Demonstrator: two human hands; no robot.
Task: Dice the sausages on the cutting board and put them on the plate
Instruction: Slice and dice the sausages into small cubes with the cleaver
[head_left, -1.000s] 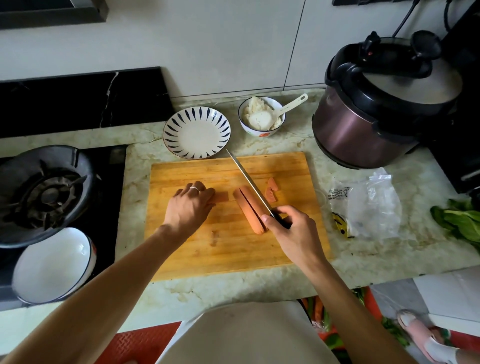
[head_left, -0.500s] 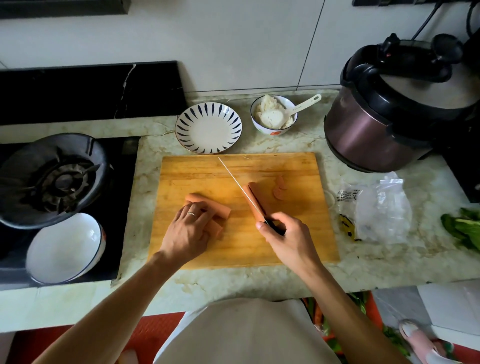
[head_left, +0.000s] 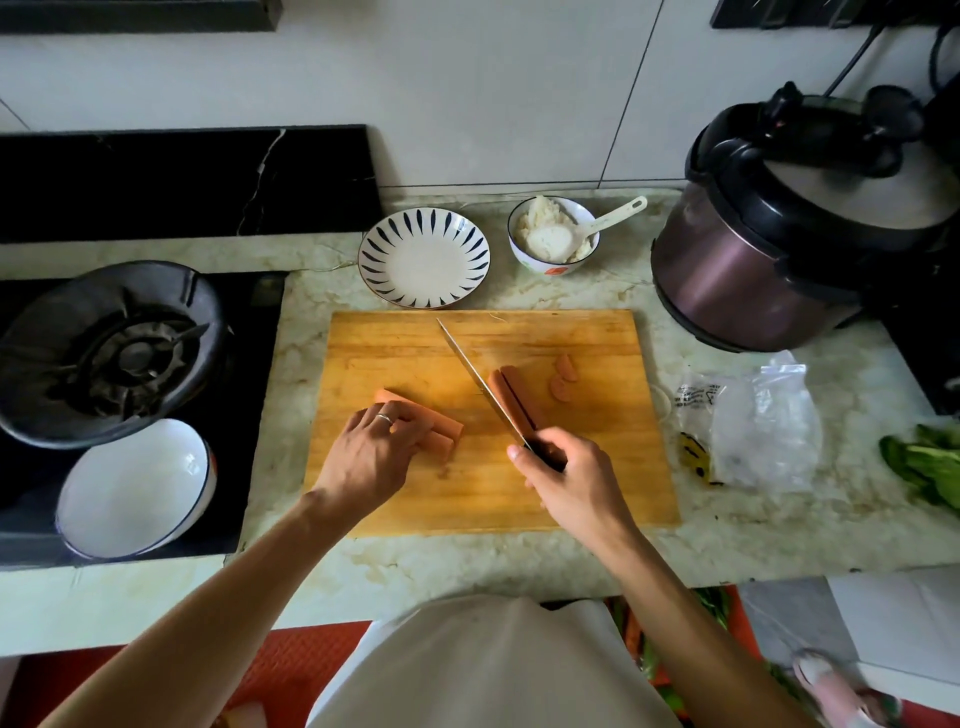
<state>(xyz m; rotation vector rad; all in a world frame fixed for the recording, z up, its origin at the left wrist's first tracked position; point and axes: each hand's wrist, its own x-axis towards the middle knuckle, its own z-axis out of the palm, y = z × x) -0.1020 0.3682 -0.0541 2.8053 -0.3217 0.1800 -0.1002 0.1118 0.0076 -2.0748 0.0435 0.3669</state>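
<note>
A wooden cutting board (head_left: 571, 478) lies on the marble counter. My left hand (head_left: 371, 457) grips two long sausage strips (head_left: 444, 434) lying side by side on the board's left part. My right hand (head_left: 566, 473) grips the black handle of a knife (head_left: 478, 384); its blade points away and to the left, its edge alongside a lengthwise-split sausage (head_left: 517, 397). Two small cut pieces (head_left: 563, 376) lie to the right of that sausage. The striped plate (head_left: 423, 254) stands behind the board with nothing on it.
A bowl of rice with a white spoon (head_left: 553, 236) stands next to the plate. A dark cooker (head_left: 769, 249) is at the back right, a plastic bag (head_left: 753, 431) and greens (head_left: 924, 467) at the right. Left are a gas burner (head_left: 111, 348) and a white bowl (head_left: 135, 488).
My left hand drew two sausage strips to the left, away from the split sausage, and now holds them. The knife stayed beside the split sausage.
</note>
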